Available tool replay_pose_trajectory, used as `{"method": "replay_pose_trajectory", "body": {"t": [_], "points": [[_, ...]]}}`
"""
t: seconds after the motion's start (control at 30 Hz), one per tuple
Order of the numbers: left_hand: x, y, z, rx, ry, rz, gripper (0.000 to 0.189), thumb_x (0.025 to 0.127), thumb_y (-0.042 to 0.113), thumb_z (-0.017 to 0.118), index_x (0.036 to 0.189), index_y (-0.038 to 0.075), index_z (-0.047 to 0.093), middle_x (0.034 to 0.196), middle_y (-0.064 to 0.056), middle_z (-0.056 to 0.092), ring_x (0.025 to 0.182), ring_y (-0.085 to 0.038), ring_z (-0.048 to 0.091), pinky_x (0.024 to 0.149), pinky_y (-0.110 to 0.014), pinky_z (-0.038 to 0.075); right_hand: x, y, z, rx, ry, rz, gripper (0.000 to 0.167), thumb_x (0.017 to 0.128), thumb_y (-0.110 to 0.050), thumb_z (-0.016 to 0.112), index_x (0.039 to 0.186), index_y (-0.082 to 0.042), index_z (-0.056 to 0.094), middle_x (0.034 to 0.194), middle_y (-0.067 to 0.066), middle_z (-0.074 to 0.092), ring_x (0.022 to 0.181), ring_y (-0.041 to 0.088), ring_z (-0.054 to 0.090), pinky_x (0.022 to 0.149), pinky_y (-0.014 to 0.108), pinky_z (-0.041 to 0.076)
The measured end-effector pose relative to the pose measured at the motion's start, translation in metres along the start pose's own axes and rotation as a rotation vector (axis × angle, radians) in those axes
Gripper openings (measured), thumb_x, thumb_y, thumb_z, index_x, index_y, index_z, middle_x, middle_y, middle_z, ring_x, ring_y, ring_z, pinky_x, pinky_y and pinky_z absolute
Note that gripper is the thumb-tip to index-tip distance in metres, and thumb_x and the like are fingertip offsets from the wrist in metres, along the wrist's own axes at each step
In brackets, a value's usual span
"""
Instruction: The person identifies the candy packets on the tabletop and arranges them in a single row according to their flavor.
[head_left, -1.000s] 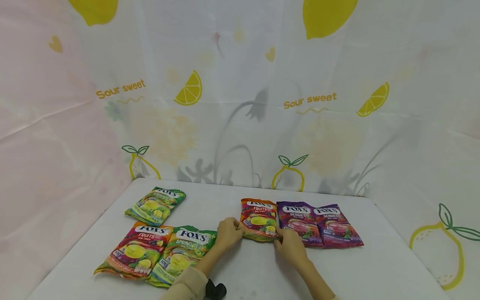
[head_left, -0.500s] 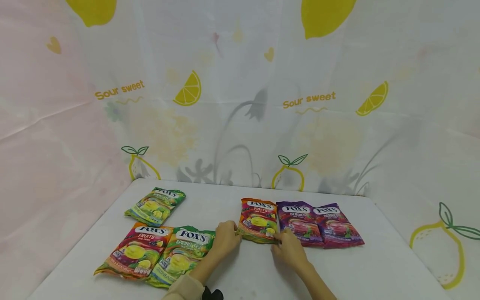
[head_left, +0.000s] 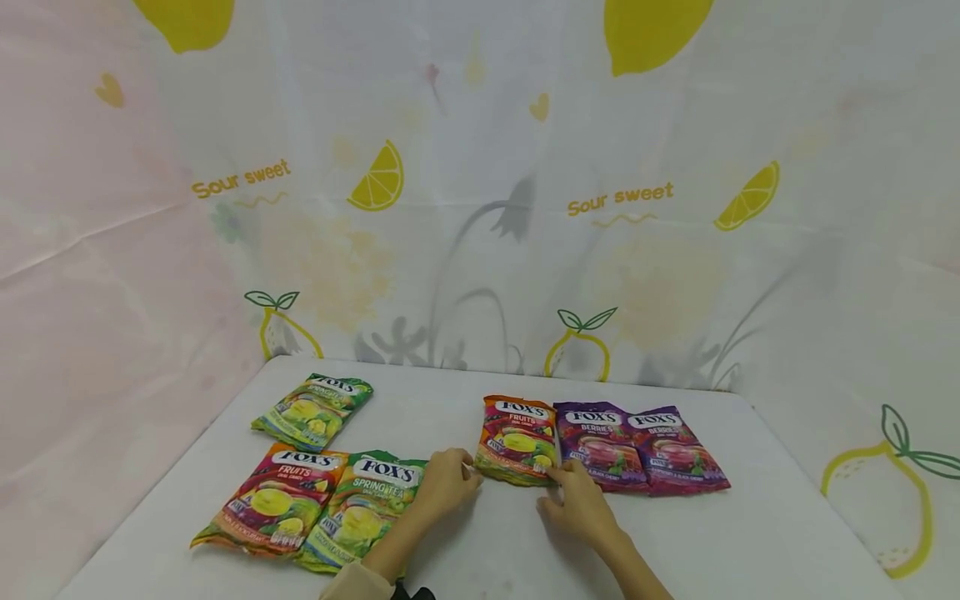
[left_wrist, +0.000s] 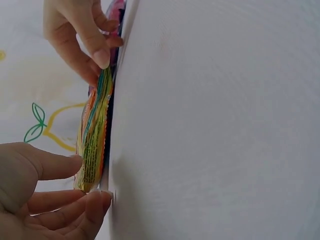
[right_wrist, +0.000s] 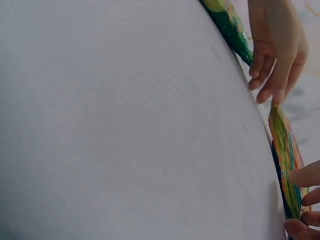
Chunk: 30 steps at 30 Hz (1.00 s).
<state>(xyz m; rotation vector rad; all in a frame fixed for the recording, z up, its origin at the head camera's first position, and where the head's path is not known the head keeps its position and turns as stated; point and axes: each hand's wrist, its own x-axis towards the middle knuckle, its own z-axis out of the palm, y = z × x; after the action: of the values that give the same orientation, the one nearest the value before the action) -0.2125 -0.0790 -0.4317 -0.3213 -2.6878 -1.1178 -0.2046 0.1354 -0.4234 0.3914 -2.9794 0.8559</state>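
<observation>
At the bottom of the frame, a sleeve (head_left: 358,582) and arm cover part of the near green bag (head_left: 352,512). The near orange bag (head_left: 273,500) leans on its left side, lower left. Both lie face up, so the words show.

The middle orange bag (head_left: 519,442) is flat on the tabletop (head_left: 780,517), a bit right of the center. The left hand (head_left: 446,486) is at its bottom left corner, thumb and first finger a little apart. The right hand (head_left: 583,507) touches the bottom right corner, fingers loosely spread, thumb away from the bag. Having one hand at each corner probably helps keep the bag straight.

Just right of it lie the first purple bag (head_left: 603,450) and the second purple bag (head_left: 678,454), touching, perhaps put together because they match. The far green bag (head_left: 313,410) sits farther back on the left. The lemon cloth (head_left: 480,267) hangs behind.
</observation>
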Motion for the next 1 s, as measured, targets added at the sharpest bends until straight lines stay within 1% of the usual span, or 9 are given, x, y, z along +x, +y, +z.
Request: {"method": "replay_pose_trajectory", "body": {"t": [0.13, 0.27, 0.43, 0.5, 0.6, 0.7, 0.83, 0.93, 1.0], "points": [[-0.002, -0.002, 0.0, -0.013, 0.0, 0.037, 0.024, 0.076, 0.006, 0.071, 0.091, -0.013, 0.065, 0.062, -0.006, 0.061, 0.05, -0.007, 0.049, 0.048, -0.022, 0.042, 0.0, 0.0, 0.0, 0.002, -0.006, -0.001, 0.047, 0.077, -0.016, 0.075, 0.116, 0.008, 0.062, 0.107, 0.017, 0.053, 0.088, 0.024, 0.054, 0.078, 0.045, 0.049], [-0.003, -0.003, -0.002, -0.028, -0.015, 0.054, 0.025, 0.078, 0.007, 0.07, 0.092, -0.013, 0.065, 0.068, -0.008, 0.064, 0.056, -0.01, 0.053, 0.052, -0.023, 0.044, -0.001, 0.0, -0.001, 0.009, -0.009, -0.007, 0.047, 0.077, -0.016, 0.075, 0.115, 0.008, 0.062, 0.108, 0.017, 0.054, 0.089, 0.024, 0.055, 0.079, 0.046, 0.049], [-0.005, -0.003, -0.004, -0.064, -0.054, 0.046, 0.026, 0.08, 0.008, 0.069, 0.095, -0.013, 0.065, 0.074, -0.01, 0.065, 0.064, -0.016, 0.059, 0.057, -0.025, 0.047, -0.004, -0.003, -0.002, 0.04, -0.004, -0.007, 0.045, 0.078, -0.016, 0.075, 0.116, 0.006, 0.063, 0.108, 0.018, 0.053, 0.076, 0.017, 0.05, 0.065, 0.033, 0.047], [-0.006, -0.003, -0.006, -0.083, -0.061, 0.052, 0.026, 0.08, 0.008, 0.069, 0.095, -0.013, 0.064, 0.075, -0.011, 0.065, 0.066, -0.019, 0.061, 0.058, -0.025, 0.049, -0.005, -0.004, -0.001, 0.073, 0.011, -0.029, 0.044, 0.078, -0.016, 0.074, 0.114, 0.006, 0.063, 0.104, 0.017, 0.054, 0.069, 0.013, 0.049, 0.059, 0.027, 0.044], [-0.01, -0.002, -0.008, -0.122, -0.071, 0.056, 0.025, 0.08, 0.008, 0.069, 0.094, -0.012, 0.065, 0.075, -0.011, 0.066, 0.068, -0.021, 0.062, 0.059, -0.025, 0.049, -0.006, -0.003, 0.001, 0.167, 0.029, -0.082, 0.038, 0.08, -0.015, 0.073, 0.109, 0.007, 0.065, 0.095, 0.013, 0.059, 0.065, 0.012, 0.053, 0.056, 0.022, 0.045], [-0.013, -0.001, -0.01, -0.153, -0.077, 0.059, 0.022, 0.081, 0.007, 0.069, 0.093, -0.011, 0.065, 0.076, -0.01, 0.066, 0.067, -0.019, 0.061, 0.059, -0.024, 0.049, -0.005, -0.003, 0.003, 0.297, 0.027, -0.123, 0.029, 0.082, -0.014, 0.071, 0.1, 0.008, 0.066, 0.083, 0.009, 0.065, 0.064, 0.013, 0.058, 0.057, 0.021, 0.048], [-0.018, -0.001, -0.013, -0.163, -0.05, 0.075, 0.018, 0.08, 0.007, 0.069, 0.09, -0.008, 0.067, 0.074, -0.008, 0.066, 0.064, -0.014, 0.058, 0.057, -0.022, 0.046, -0.006, -0.008, 0.005, 0.506, -0.025, -0.086, 0.024, 0.085, -0.015, 0.068, 0.095, 0.008, 0.067, 0.079, 0.008, 0.066, 0.064, 0.013, 0.058, 0.054, 0.022, 0.048], [-0.023, -0.002, -0.016, -0.18, -0.013, 0.085, 0.015, 0.08, 0.006, 0.07, 0.087, -0.007, 0.067, 0.071, -0.007, 0.065, 0.061, -0.011, 0.056, 0.055, -0.021, 0.045, -0.007, -0.014, 0.007, 0.647, -0.082, -0.034, 0.027, 0.087, -0.015, 0.066, 0.097, 0.01, 0.065, 0.079, 0.007, 0.065, 0.064, 0.011, 0.057, 0.052, 0.021, 0.048], [-0.027, -0.004, -0.019, -0.195, 0.01, 0.094, 0.013, 0.08, 0.005, 0.07, 0.086, -0.006, 0.067, 0.07, -0.007, 0.065, 0.06, -0.01, 0.055, 0.054, -0.021, 0.045, -0.008, -0.018, 0.009, 0.712, -0.109, -0.012, 0.029, 0.088, -0.014, 0.065, 0.1, 0.012, 0.064, 0.079, 0.006, 0.065, 0.064, 0.011, 0.056, 0.052, 0.021, 0.048]]}}
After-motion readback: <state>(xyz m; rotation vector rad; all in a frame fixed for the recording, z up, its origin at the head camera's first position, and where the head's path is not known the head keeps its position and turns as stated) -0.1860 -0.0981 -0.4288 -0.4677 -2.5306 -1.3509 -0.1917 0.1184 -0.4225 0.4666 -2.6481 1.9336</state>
